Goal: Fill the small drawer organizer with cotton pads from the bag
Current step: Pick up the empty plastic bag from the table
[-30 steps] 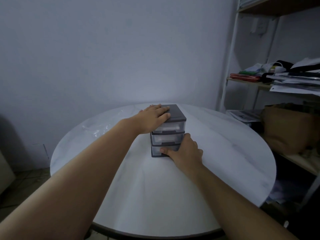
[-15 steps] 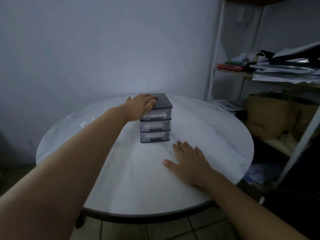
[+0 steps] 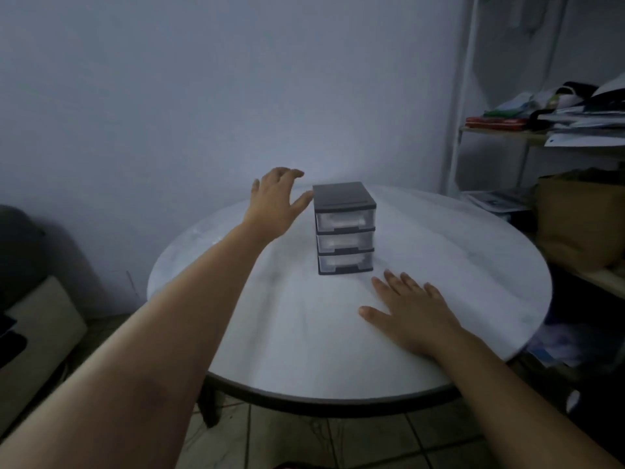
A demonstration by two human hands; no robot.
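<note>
Drawer organizer (image 3: 345, 228): upright mid-table (image 3: 456, 258), bare tabletop to its right and front-left. Left hand (image 3: 274, 201) crowds its upper left corner; right hand (image 3: 409, 316) lies flat near its front. Shelf post (image 3: 462, 96) bounds the far right

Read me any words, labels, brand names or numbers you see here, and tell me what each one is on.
No text here can be read.
The drawer organizer shows no label or brand on its top or drawer fronts.
The stacked papers on the shelf: any print is too blurred to read.
The lower papers behind the table: also too blurred.
</note>
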